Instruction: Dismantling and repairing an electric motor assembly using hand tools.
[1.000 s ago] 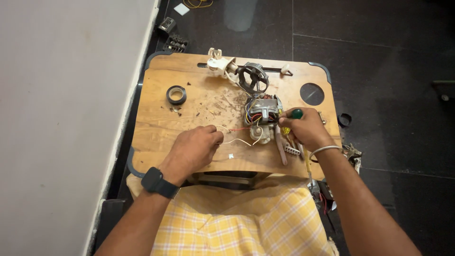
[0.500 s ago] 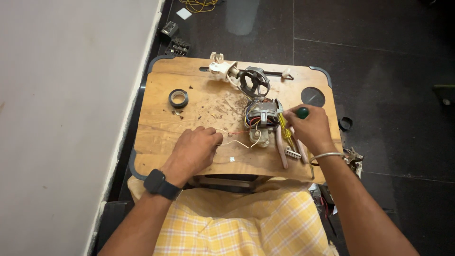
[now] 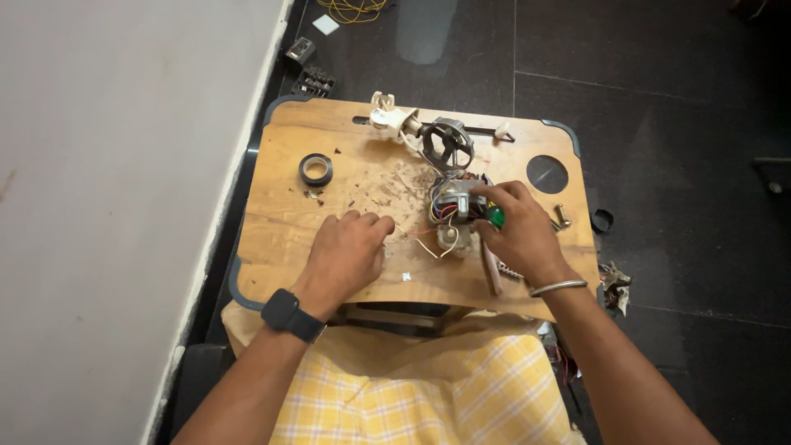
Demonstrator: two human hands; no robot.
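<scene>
The right hand [image 3: 515, 231], gripping a green-handled screwdriver [image 3: 493, 216], has moved left onto the small motor [image 3: 453, 206] mid-board, while the left hand [image 3: 350, 251] stays loosely curled, resting on the wooden board [image 3: 288, 214].

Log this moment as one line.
left hand: fisted on wooden board | right hand: grips green-handled screwdriver at small motor | tape roll: apart
</scene>
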